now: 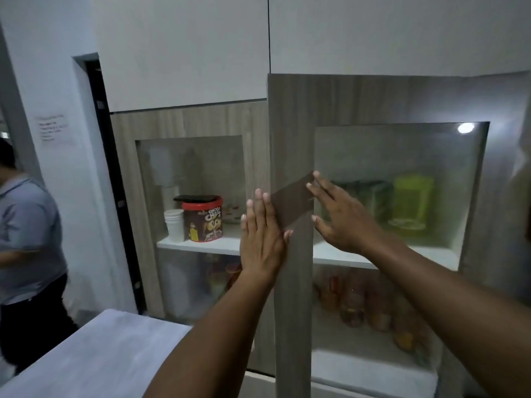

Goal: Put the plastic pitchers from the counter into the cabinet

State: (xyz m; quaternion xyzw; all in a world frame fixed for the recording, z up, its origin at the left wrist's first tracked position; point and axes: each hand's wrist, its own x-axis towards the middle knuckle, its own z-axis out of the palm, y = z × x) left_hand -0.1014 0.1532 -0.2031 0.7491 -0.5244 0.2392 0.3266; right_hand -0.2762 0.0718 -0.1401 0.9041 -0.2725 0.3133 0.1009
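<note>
A light green plastic pitcher [411, 202] stands on the upper shelf behind the glass of the right cabinet door [290, 133], with a darker green one [363, 196] beside it, blurred by the glass. The right door sits a little forward of the left door [189, 122]. A brown strip [291, 203] lies slanted across the seam between the doors. My left hand [261, 239] rests flat on the left door's edge, fingers together. My right hand [342, 216] is spread against the right door's frame and glass, its fingertips at the strip's right end. Neither hand holds anything.
Behind the left glass are a red Choco Chips tin [202, 219] and stacked paper cups [174, 225]. Several jars [359, 303] fill the lower right shelf. A pale counter [100, 354] lies at the lower left. A person in a grey shirt [26, 239] stands at the left.
</note>
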